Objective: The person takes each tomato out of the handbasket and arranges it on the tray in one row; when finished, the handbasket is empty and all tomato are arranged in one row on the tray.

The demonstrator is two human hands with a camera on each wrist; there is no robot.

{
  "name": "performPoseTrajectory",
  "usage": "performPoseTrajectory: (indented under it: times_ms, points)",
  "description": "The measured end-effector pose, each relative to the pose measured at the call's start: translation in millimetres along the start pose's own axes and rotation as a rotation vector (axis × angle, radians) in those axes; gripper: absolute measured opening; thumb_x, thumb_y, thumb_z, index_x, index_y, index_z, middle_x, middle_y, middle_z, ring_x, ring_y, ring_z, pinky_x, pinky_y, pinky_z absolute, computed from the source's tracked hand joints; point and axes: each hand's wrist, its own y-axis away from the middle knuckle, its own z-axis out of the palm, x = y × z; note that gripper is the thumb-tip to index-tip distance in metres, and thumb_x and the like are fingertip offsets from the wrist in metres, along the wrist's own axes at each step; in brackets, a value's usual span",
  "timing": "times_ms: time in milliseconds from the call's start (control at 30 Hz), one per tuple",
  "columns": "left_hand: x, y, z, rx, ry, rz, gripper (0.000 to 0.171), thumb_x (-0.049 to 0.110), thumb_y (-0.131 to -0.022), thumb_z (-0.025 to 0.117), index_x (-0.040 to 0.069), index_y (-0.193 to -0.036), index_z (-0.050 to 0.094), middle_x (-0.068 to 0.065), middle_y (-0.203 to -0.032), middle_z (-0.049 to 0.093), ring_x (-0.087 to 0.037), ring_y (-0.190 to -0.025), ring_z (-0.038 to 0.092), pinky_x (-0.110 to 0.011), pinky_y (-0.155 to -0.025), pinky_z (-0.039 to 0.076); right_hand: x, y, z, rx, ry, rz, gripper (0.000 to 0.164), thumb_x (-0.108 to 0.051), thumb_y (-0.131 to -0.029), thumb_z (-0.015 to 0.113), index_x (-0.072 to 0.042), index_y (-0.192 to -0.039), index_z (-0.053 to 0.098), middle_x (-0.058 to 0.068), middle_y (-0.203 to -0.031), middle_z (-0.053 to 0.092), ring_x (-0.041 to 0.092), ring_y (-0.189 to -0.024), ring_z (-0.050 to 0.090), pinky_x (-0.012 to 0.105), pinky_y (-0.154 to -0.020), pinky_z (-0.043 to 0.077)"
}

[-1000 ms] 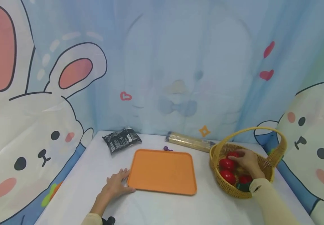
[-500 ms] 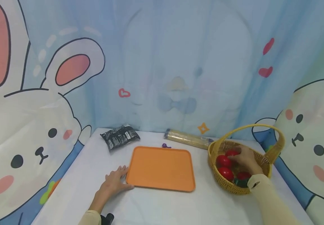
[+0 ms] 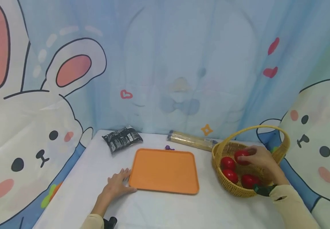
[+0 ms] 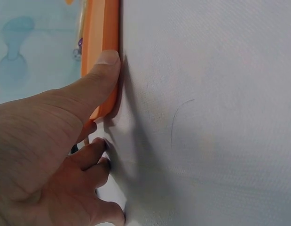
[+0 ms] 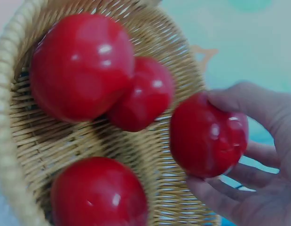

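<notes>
I see the right hand (image 3: 261,157) gripping a red fruit (image 5: 206,136) at the basket (image 3: 220,173); left hand (image 3: 116,186), fingers spread, touches the tray (image 3: 165,171).

At the rear of the white table (image 3: 165,210), you have a black packet (image 3: 123,139) on your left, a small purple object (image 3: 169,148) centrally, and a long gold-coloured item (image 3: 192,140) to its right, in front of a blue rabbit-print curtain (image 3: 153,57).
</notes>
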Motion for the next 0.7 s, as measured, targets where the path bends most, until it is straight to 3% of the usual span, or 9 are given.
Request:
performPoseTrajectory:
  times_ms: [233, 400, 533, 700]
  points:
    - [1.1, 0.4, 0.4, 0.005, -0.007, 0.003, 0.09, 0.04, -0.083, 0.094, 0.004, -0.156, 0.056, -0.025, -0.166, 0.044, -0.059, -0.152, 0.036, -0.085, -0.12, 0.019, -22, 34, -16, -0.07, -0.07, -0.135, 0.075, -0.03, -0.094, 0.086, 0.013, -0.145, 0.054, 0.036, -0.131, 0.066, 0.049, -0.117, 0.066, 0.056, -0.088, 0.066]
    - [1.6, 0.8, -0.8, 0.008, -0.012, 0.009, 0.09, 0.039, -0.083, 0.094, 0.003, -0.156, 0.056, -0.026, -0.166, 0.043, -0.06, -0.151, 0.036, -0.085, -0.12, 0.018, -45, 55, -18, -0.155, -0.199, -0.343, 0.067, -0.014, -0.089, 0.089, 0.002, -0.146, 0.058, 0.024, -0.134, 0.068, 0.024, -0.116, 0.071, 0.037, -0.083, 0.068]
    - [1.3, -0.5, -0.6, 0.007, -0.013, 0.009, 0.09, 0.039, -0.083, 0.094, 0.003, -0.156, 0.055, -0.027, -0.167, 0.042, -0.06, -0.151, 0.035, -0.085, -0.121, 0.018, -69, 69, -13, -0.184, -0.307, -0.507, 0.068, -0.004, -0.084, 0.09, -0.002, -0.144, 0.059, 0.006, -0.136, 0.068, 0.003, -0.115, 0.068, 0.032, -0.083, 0.068]
    - [0.6, -2.3, 0.6, 0.006, -0.017, 0.004, 0.09, 0.04, -0.083, 0.094, 0.003, -0.156, 0.055, -0.026, -0.167, 0.042, -0.059, -0.152, 0.035, -0.085, -0.121, 0.017, -95, 79, 7, -0.223, -0.402, -0.648, 0.07, 0.004, -0.08, 0.089, 0.0, -0.141, 0.055, -0.005, -0.135, 0.066, 0.001, -0.121, 0.065, 0.031, -0.086, 0.067]
